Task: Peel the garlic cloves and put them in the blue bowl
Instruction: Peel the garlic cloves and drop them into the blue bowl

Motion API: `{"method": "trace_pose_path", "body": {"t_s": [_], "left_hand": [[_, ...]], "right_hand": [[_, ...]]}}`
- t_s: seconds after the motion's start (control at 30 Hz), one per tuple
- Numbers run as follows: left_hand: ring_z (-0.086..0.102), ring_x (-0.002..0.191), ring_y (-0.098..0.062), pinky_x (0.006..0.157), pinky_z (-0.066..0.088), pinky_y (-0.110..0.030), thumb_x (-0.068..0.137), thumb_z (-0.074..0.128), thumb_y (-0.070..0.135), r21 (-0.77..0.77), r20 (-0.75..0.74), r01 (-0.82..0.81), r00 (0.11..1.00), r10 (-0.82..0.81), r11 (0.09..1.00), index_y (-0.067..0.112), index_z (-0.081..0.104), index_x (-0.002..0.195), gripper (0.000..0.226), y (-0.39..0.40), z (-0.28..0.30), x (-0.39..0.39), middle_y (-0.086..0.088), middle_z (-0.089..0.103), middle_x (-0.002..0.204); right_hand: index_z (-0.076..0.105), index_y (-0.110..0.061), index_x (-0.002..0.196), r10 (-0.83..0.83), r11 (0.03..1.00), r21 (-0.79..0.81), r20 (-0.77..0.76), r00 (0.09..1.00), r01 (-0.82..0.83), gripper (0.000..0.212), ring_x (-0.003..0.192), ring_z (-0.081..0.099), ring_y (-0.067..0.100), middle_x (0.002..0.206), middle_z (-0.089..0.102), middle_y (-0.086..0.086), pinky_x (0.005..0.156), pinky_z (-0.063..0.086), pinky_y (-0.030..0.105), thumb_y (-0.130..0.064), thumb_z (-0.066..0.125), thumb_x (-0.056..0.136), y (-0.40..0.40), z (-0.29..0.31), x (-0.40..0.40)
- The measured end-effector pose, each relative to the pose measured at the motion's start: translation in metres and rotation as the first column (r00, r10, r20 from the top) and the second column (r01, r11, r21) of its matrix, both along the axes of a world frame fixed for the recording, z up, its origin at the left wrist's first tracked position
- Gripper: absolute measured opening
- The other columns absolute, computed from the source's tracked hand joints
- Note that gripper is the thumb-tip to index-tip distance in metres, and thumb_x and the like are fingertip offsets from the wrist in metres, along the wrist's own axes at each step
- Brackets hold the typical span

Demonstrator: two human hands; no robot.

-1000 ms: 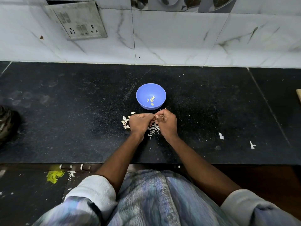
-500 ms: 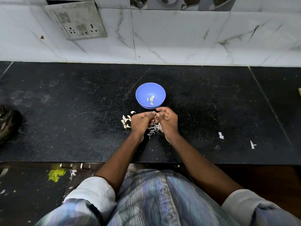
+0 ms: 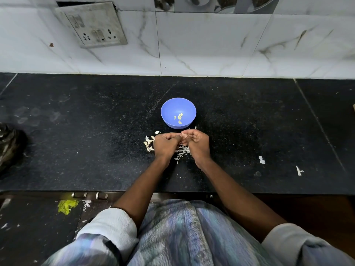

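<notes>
Since the earlier frame both hands have edged slightly left. Left hand [image 3: 166, 144] and right hand [image 3: 196, 143], fingers curled, pinch one garlic clove [image 3: 183, 135] just near of the blue bowl [image 3: 169, 117]. Better to lift skin from the tip, dropping peels [image 3: 182, 152] below.

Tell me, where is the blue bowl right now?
The blue bowl sits mid-counter in the head view, just beyond both hands, holding a few peeled cloves.
</notes>
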State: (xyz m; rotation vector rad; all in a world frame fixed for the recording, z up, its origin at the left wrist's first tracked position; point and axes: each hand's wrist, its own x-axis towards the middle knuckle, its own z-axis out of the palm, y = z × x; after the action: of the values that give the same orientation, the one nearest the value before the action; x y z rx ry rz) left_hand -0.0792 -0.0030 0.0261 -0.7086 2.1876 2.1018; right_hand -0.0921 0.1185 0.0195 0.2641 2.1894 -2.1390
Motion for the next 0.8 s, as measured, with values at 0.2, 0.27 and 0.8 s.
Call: {"method": "trace_pose_path", "body": {"t_s": [0.2, 0.27, 0.8], "left_hand": [[0.071, 0.066, -0.002, 0.070, 0.056, -0.024, 0.093, 0.075, 0.020, -0.219, -0.052, 0.069, 0.995, -0.082, 0.973, 0.020, 0.085, 0.089, 0.010, -0.005, -0.002, -0.001, 0.009, 0.080, 0.078], [0.073, 0.071, -0.003, 0.073, 0.058, -0.025, 0.094, 0.073, 0.020, -0.239, -0.066, 0.080, 0.993, -0.098, 0.968, 0.020, 0.085, 0.091, 0.012, -0.006, -0.003, -0.001, 0.011, 0.080, 0.080], [0.058, 0.053, 0.006, 0.057, 0.046, -0.013, 0.094, 0.076, 0.011, -0.195, -0.120, 0.154, 0.976, -0.179, 0.969, 0.010, 0.084, 0.094, 0.008, -0.014, -0.003, 0.001, 0.008, 0.073, 0.067]], "right_hand": [[0.074, -0.010, 0.095, 0.016, 0.999, -0.033, 0.035, 0.999, -0.014, 0.021, 0.062, 0.062, 0.008, 0.074, 0.072, 0.003, 0.063, 0.052, 0.020, 0.006, 0.060, 0.097, 0.000, 0.001, -0.002], [0.075, -0.009, 0.096, 0.028, 0.999, -0.026, 0.036, 0.999, -0.027, 0.021, 0.062, 0.063, 0.007, 0.073, 0.072, 0.003, 0.063, 0.052, 0.020, 0.006, 0.060, 0.097, 0.002, 0.002, -0.002], [0.072, 0.007, 0.101, 0.063, 0.997, -0.049, 0.100, 0.993, -0.058, 0.011, 0.063, 0.067, 0.014, 0.078, 0.075, 0.013, 0.066, 0.058, 0.024, 0.007, 0.071, 0.090, 0.009, 0.006, -0.003]]}}
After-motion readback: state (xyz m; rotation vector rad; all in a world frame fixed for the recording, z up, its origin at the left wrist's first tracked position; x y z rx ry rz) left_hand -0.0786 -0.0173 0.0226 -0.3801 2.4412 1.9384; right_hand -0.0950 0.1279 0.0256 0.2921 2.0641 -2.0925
